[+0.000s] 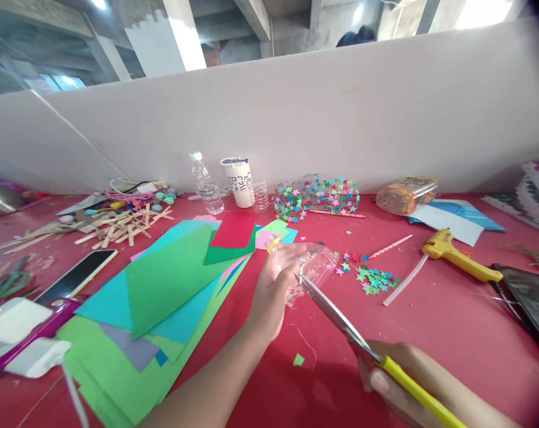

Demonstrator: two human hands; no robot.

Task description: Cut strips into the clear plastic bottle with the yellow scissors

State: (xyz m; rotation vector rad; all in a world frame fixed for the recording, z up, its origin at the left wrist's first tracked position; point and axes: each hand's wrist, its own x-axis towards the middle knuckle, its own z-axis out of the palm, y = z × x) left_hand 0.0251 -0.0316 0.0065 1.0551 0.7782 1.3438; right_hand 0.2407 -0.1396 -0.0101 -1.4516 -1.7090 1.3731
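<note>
In left hand (276, 284), plastic bottle (319, 261)

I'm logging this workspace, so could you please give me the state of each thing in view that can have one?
Scissors, held in the right hand, blades at the plastic
Clear plastic, held in the left hand
Water bottle, upright, capped
Cup, upright, lidded
Jar, on its side
Star-covered bottle, on its side
Phone, face up, screen dark
Glue gun, lying down
Papers, overlapping unevenly
Loose stars, scattered
</note>
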